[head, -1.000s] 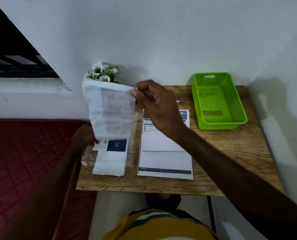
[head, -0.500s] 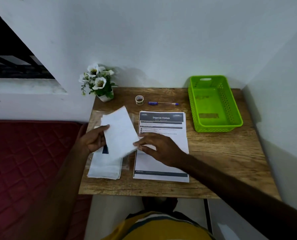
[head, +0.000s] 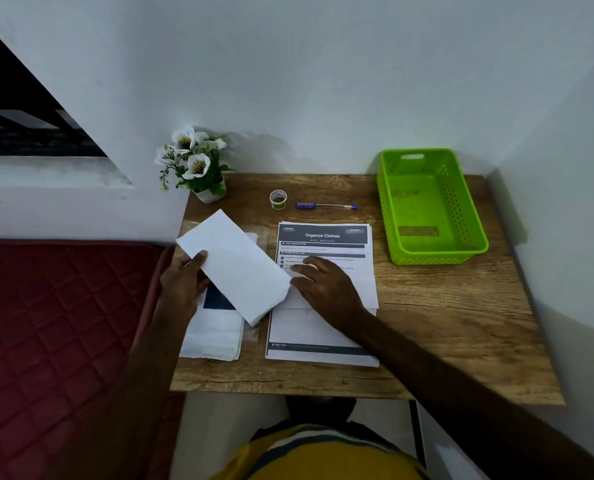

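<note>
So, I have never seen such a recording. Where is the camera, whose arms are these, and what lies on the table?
No machine here: a person wears one wide-angle camera on the head, looking forward and down, so both arms are the person's own. The left hand pinches a folded white paper, slanted across a stack of folded papers. The right hand lies flat on a printed sheet titled "Organize Clothes", beside that paper's edge. The wooden table also bears a green plastic basket, a blue pen, a small tape roll and a pot of white flowers. A red mattress is at the left.
</note>
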`<state>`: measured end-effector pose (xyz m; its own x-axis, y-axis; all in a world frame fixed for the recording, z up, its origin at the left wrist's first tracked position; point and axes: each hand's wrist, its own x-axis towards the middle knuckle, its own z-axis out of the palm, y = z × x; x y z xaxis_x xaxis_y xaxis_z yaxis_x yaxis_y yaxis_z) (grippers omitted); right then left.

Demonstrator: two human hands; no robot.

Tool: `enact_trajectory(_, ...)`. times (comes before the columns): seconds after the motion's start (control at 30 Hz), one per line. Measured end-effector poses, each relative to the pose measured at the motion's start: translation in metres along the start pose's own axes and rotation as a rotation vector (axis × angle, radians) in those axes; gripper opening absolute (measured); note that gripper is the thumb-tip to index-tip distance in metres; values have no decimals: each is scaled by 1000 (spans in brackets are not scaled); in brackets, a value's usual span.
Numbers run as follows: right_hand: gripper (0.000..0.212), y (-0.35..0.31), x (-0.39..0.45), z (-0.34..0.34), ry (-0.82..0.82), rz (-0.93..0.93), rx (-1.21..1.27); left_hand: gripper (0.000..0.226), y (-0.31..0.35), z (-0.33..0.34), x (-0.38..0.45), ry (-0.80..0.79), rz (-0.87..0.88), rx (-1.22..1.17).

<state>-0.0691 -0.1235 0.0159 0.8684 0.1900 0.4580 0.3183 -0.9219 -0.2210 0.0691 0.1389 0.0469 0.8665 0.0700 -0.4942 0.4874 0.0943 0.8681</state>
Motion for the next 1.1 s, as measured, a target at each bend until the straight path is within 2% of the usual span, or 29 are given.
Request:
enact_trajectory(0.1,13,5,4,4,-7,39,-22,32,-9,-4,3,94,121,28)
enact_trajectory(0.17,13,9,4,7,-39,59,-29,53,-17,-7,2,339,300,282)
enact_trajectory(0.2,14,10,2,8,-56,58,-32,55,-22,-6,-5,448,405,469)
enact_trajectory(0.23,16,11,0,9,-69,50,-39,49,-27,-3,-14,482,543,635)
enact_trajectory(0.27,18,12,-2,10,-84,44,-43,40,-31,0,-24,422,690,779)
enact_trajectory(0.33,28,11,-3,7,-94,89,-38,26,-39,5,-37,160,938,997)
enact_trajectory(0.4,36,11,-3,-1,-49,262,4,26,-56,1,-35,-81,1077,1094)
enact_trajectory(0.5,31,15,-17,-20,62,603,73,31,-70,0,-30,-221,1104,1126)
enact_trajectory(0.7,30,42,-54,-45,36,923,155,48,-80,4,-41,-279,1097,1153)
enact_trajectory(0.9,30,52,-67,-56,125,973,419,64,-83,5,-44,-292,1036,1203)
enact_trajectory(1.1,50,59,-70,-63,-73,930,486,72,-88,3,-40,-316,1058,1211)
